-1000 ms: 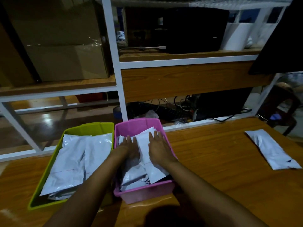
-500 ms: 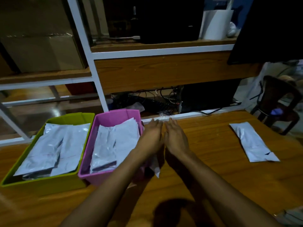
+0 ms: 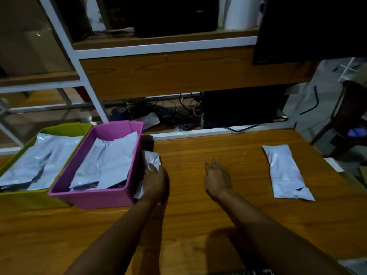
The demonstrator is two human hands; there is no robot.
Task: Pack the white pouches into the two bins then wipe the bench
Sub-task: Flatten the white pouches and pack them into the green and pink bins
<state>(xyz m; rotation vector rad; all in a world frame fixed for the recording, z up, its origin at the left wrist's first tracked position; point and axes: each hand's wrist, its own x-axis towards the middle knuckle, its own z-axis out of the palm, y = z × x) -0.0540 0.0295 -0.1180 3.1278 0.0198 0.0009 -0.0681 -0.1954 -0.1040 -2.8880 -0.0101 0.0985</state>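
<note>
Standing side by side at the left edge of the tabletop [image 3: 198, 225], the green bin [image 3: 23, 197] and pink bin [image 3: 95, 199] already hold white pouches lying flat. Just right of the pink wall, the left hand [image 3: 154, 182] presses its grip down on a stray pouch [image 3: 152, 158], likely to gather it. The right hand [image 3: 217, 176] hovers with fingers apart and empty. The last pouch [image 3: 286, 171] lies well apart, unpacked.
</note>
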